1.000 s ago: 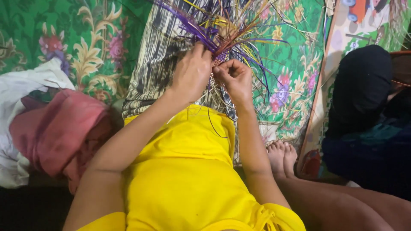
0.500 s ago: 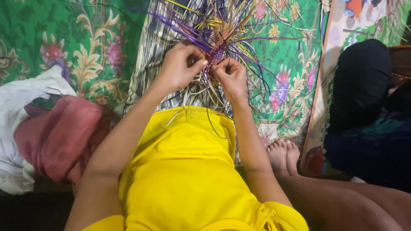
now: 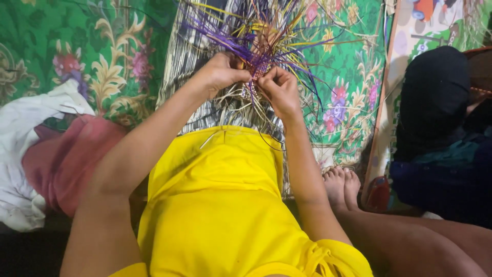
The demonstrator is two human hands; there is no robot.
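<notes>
A bundle of thin purple, yellow and tan strips (image 3: 256, 43) fans out over a striped mat, with a small woven patch where the strips meet. My left hand (image 3: 221, 72) is closed on the strips at the left of that patch. My right hand (image 3: 279, 88) pinches strips on its right side, thumb and fingers pressed together. Both hands nearly touch each other. My yellow garment (image 3: 220, 205) fills the lower middle of the view.
A green floral cloth (image 3: 77, 46) covers the floor. A pink and white heap of fabric (image 3: 56, 154) lies at the left. Another person's bare feet (image 3: 343, 184) and leg are at the lower right, beside dark clothing (image 3: 435, 113).
Both hands have stayed on the strips, working at the woven centre. The view has shifted a little, so the bundle sits lower in the frame.
</notes>
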